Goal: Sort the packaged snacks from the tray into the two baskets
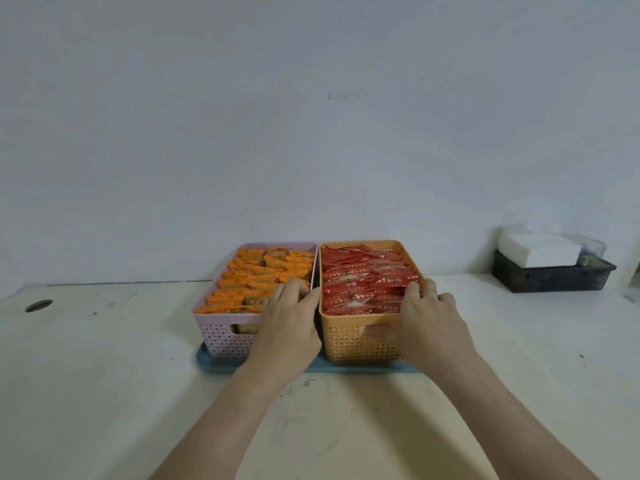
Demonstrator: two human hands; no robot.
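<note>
Two baskets stand side by side on a teal tray (205, 362) in the middle of the table. The pink basket (221, 338) on the left is filled with orange snack packets (256, 276). The orange basket (349, 345) on the right is filled with red snack packets (360, 283). My left hand (291, 323) grips the pink basket's near right corner, fingers curled over the rim onto the orange packets. My right hand (429, 320) grips the orange basket's front wall, thumb at the handle cut-out and fingers over the rim on the red packets.
A black box (550, 278) with a white block (538, 250) on top stands at the back right against the wall. A round cable hole (38, 305) sits in the table at the far left. The wall rises right behind the baskets.
</note>
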